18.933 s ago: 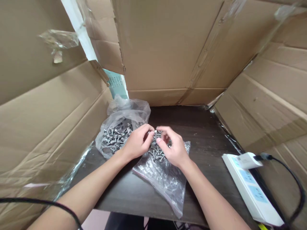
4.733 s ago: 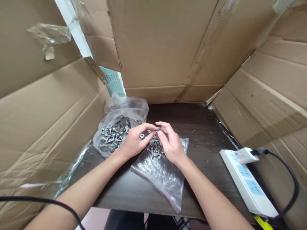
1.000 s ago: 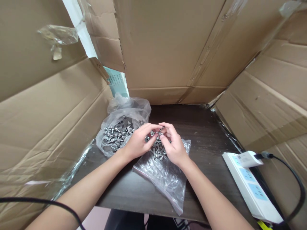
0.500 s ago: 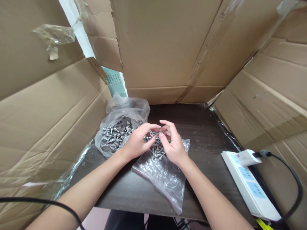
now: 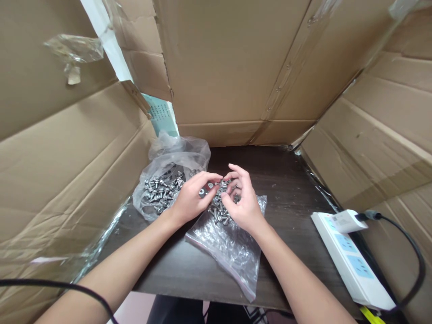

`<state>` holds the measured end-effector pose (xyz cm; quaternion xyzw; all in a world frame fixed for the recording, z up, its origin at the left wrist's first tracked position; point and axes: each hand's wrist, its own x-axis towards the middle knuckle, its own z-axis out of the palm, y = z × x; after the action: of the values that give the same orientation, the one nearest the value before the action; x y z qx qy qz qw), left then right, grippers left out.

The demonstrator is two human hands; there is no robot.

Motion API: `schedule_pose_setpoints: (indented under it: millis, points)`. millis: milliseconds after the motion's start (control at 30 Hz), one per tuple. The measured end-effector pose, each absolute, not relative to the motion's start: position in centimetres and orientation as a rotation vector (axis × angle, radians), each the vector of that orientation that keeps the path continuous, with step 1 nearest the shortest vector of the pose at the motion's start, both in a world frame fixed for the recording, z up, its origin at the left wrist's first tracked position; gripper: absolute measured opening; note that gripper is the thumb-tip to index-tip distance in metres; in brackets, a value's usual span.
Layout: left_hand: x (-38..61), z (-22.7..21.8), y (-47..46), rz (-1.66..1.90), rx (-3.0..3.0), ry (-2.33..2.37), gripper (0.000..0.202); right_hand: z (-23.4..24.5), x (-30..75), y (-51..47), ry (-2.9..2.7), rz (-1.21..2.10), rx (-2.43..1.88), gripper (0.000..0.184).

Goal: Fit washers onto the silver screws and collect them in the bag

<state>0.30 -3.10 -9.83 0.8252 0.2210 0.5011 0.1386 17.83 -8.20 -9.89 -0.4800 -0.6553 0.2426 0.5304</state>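
Observation:
My left hand is closed in a pinch, thumb and fingertips on a small metal screw. Just to its right, my right hand has thumb and forefinger apart, the other fingers curled near the screw's end. Whether those curled fingers touch it, I cannot tell. Under both hands, loose screws lie heaped on a flat clear zip bag. A few washers show between my left thumb and fingers. Left of my left hand, a clear plastic bag stands open, full of metal screws.
Cardboard walls enclose the dark wooden table at the back and sides. A white power strip with a plugged-in adapter and black cable lies at the right. Another black cable crosses my left forearm.
My right thumb and forefinger have spread apart and drawn back from the screw. My left hand stays nearly in place, and more of the screw now shows.

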Motion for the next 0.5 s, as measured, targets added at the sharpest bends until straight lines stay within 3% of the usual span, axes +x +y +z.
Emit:
schedule_pose_setpoints:
  millis: [233, 433, 500]
  points:
    - [0.45, -9.8, -3.31, 1.452, 2.391, 0.602, 0.019, -9.76, 17.93, -8.01, -1.572, 0.627, -1.175, 0.036]
    - [0.41, -9.72, -3.26, 1.445, 2.384, 0.603, 0.019, -9.81, 17.83, -8.18, -1.562, 0.612, -1.134, 0.05]
    - [0.4, -9.71, -3.26, 1.449, 2.384, 0.597, 0.019, -9.77, 17.79, -8.21, -1.56, 0.613, -1.135, 0.047]
